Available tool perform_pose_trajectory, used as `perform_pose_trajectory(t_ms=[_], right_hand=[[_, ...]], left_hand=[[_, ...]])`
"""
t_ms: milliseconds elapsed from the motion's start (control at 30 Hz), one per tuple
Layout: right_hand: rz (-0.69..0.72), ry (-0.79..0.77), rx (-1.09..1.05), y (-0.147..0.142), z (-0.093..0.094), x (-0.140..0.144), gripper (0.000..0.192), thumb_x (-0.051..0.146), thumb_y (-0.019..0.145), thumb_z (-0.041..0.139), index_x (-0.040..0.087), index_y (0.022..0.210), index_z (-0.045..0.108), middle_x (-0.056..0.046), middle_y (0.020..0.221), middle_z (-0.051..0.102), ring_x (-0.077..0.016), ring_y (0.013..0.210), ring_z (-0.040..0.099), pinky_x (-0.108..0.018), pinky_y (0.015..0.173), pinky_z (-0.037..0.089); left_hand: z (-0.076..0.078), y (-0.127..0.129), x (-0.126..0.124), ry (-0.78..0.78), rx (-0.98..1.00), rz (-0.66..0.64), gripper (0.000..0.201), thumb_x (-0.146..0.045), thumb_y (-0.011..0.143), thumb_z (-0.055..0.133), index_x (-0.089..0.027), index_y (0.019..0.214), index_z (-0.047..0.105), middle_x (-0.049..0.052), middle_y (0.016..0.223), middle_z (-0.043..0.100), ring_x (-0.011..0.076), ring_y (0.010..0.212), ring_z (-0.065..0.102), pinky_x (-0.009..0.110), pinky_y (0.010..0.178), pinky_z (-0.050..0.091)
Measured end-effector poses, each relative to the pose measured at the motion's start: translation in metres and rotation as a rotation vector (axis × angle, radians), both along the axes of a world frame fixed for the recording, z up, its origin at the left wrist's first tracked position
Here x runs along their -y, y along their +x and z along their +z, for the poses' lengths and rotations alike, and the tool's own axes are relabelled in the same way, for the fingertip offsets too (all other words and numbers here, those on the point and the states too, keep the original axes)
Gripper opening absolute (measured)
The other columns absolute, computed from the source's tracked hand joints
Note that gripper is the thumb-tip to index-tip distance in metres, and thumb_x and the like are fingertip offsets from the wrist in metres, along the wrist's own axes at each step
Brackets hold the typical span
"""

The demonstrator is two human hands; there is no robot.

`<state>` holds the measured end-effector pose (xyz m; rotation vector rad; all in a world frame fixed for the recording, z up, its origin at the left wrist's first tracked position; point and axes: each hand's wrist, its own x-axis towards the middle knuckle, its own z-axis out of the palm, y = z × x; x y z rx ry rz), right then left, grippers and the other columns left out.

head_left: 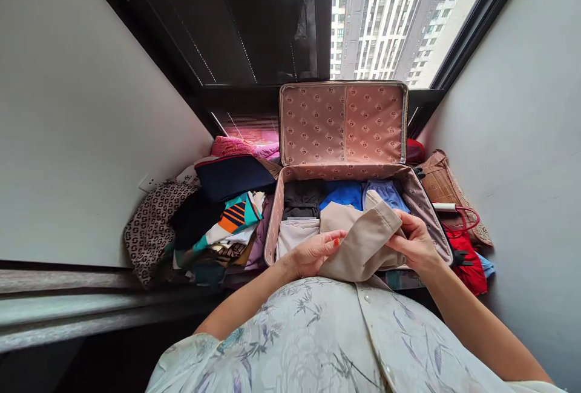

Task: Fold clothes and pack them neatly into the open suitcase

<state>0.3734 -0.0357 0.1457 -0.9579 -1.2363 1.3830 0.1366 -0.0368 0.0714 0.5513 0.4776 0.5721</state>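
Note:
Both hands hold a pair of what look like beige trousers (363, 247), partly folded, in front of my body and over the near edge of an open suitcase (345, 120). My left hand (318, 254) grips the cloth at its left side, thumb on top. At the right, my right hand (415, 241) pinches the upper part near a stitched hem. Inside the suitcase lie folded black clothes (302, 196), a blue garment (342, 193), blue-grey shorts (385, 193) and a pale folded garment (295, 232). The trousers hide part of the suitcase's contents.
Left of the suitcase is a heap of clothes, with a multicoloured garment (236, 217), a navy pouch (231, 176) and a patterned brown cloth (157, 223). On the right lie a red cloth (467, 260) and a woven brown mat (447, 193). Walls stand close on both sides.

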Motion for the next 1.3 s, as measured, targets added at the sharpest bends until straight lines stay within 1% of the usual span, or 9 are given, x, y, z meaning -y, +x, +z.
perform_pose_trajectory(t_ms=[167,367,567,667,800,933,1000,1100,1300], right_hand=[[-0.003,0.312,0.264,0.008,0.009,0.013,0.026,0.042,0.078,0.083,0.020,0.072,0.070,0.000,0.065,0.061,-0.0115,0.057,0.050,-0.022,0.051,0.041],[-0.063,0.605,0.429,-0.003,0.022,0.021,0.008,0.027,0.085,0.077,0.024,0.079,0.073,-0.001,0.072,0.067,-0.0140,0.062,0.058,-0.026,0.055,0.048],[0.029,0.727,0.571,-0.004,0.023,0.021,0.007,0.028,0.091,0.071,0.026,0.085,0.074,-0.004,0.081,0.068,-0.0162,0.065,0.061,-0.029,0.056,0.051],[-0.010,0.840,0.662,0.001,0.021,0.021,0.007,0.027,0.093,0.069,0.028,0.090,0.075,-0.008,0.109,0.068,-0.0219,0.094,0.065,-0.035,0.076,0.057],[-0.284,1.026,0.851,0.003,0.026,0.023,0.020,0.019,0.089,0.072,0.035,0.101,0.073,-0.004,0.146,0.054,-0.0305,0.140,0.042,-0.051,0.107,0.045],[-0.079,1.026,0.884,0.000,0.029,0.026,0.022,0.015,0.095,0.060,0.031,0.106,0.070,-0.004,0.095,0.071,-0.0201,0.097,0.063,-0.038,0.088,0.049],[0.058,0.936,0.834,-0.001,0.025,0.025,0.020,0.018,0.100,0.053,0.027,0.103,0.071,-0.001,0.072,0.064,-0.0140,0.069,0.056,-0.029,0.069,0.045],[0.112,0.794,0.809,-0.005,0.014,0.020,0.025,0.027,0.103,0.048,0.024,0.100,0.072,0.000,0.067,0.060,-0.0111,0.056,0.047,-0.025,0.055,0.036],[0.109,0.653,0.765,-0.013,0.007,0.017,0.018,0.035,0.100,0.058,0.025,0.095,0.072,-0.003,0.071,0.068,-0.0131,0.061,0.057,-0.025,0.059,0.041]], left_hand=[[0.015,-0.005,0.000,0.108,0.085,0.040,0.091,-0.048,0.063,0.096,-0.025,0.143,0.059,0.008,0.102,0.076,0.0216,0.093,0.072,0.029,0.084,0.052],[0.039,0.003,-0.004,0.358,-0.105,-0.048,0.080,-0.058,0.052,0.097,-0.017,0.117,0.076,0.011,0.108,0.076,0.0254,0.102,0.069,0.030,0.088,0.050],[0.061,0.006,-0.013,0.636,-0.360,0.043,0.046,-0.052,0.067,0.090,-0.012,0.087,0.080,0.006,0.083,0.073,0.0178,0.079,0.065,0.027,0.075,0.049],[0.068,0.002,-0.015,0.710,-0.369,0.172,0.043,-0.054,0.073,0.085,-0.015,0.092,0.082,0.011,0.097,0.077,0.0237,0.096,0.068,0.032,0.087,0.051],[0.067,0.004,-0.015,0.770,-0.397,0.204,0.044,-0.050,0.074,0.085,-0.017,0.103,0.083,0.013,0.113,0.076,0.0275,0.109,0.067,0.037,0.099,0.050],[0.062,0.009,-0.013,0.751,-0.417,0.235,0.054,-0.041,0.066,0.093,-0.016,0.111,0.081,0.013,0.119,0.074,0.0272,0.111,0.066,0.035,0.099,0.050],[0.062,0.010,-0.011,0.766,-0.410,0.232,0.055,-0.041,0.065,0.093,-0.016,0.113,0.081,0.014,0.120,0.074,0.0275,0.112,0.066,0.035,0.099,0.051],[0.067,0.012,-0.010,0.842,-0.398,0.218,0.047,-0.047,0.072,0.088,-0.017,0.108,0.082,0.014,0.117,0.076,0.0280,0.112,0.067,0.037,0.101,0.051],[0.077,0.008,-0.012,0.958,-0.351,0.250,0.042,-0.057,0.093,0.064,-0.020,0.094,0.084,0.014,0.101,0.079,0.0272,0.106,0.071,0.039,0.100,0.052]])
